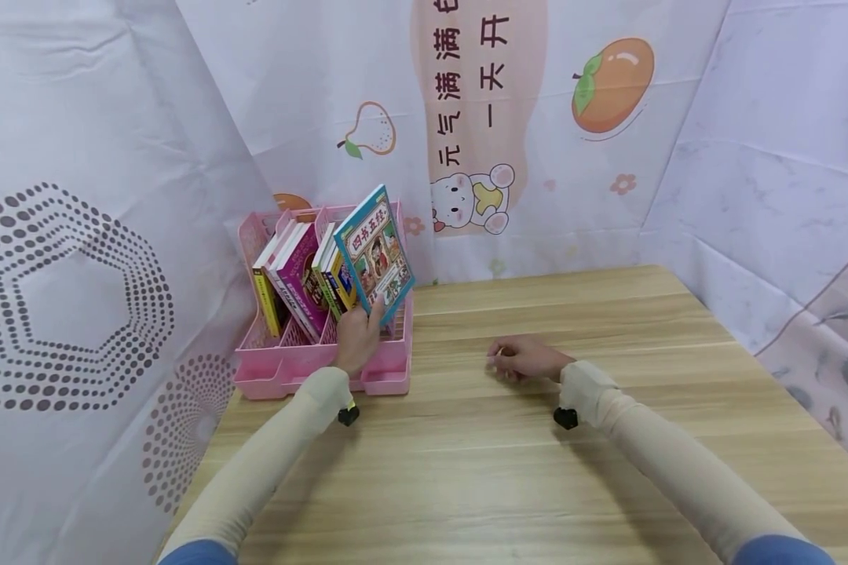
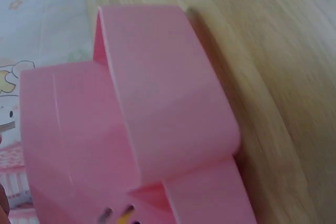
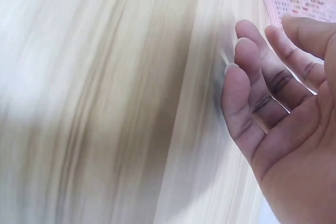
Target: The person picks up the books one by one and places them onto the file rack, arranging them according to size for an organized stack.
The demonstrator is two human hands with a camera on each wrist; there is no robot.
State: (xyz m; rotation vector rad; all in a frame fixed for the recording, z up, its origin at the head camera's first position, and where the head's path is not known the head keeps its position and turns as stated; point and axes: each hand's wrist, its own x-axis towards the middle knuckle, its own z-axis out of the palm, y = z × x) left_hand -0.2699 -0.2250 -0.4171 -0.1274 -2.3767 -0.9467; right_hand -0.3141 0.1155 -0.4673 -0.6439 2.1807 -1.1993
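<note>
My left hand (image 1: 358,339) grips a blue picture-covered book (image 1: 376,255) by its lower part, thumb on the front cover. The book leans over the right part of a pink book rack (image 1: 311,377), its top rising above the other books. In the left wrist view, the rack's small front bin (image 2: 168,93) fills the middle, and only a sliver of the hand shows at the left edge. My right hand (image 1: 526,358) is just over the wooden table, right of the rack. Its fingers (image 3: 244,87) are loosely curled with nothing in them.
Several books lean in the rack's slots, among them a magenta book (image 1: 302,275) and a yellow-edged book (image 1: 268,302). The wooden table (image 1: 466,471) reaches back to a printed cloth (image 1: 572,196), and more cloth hangs at both sides.
</note>
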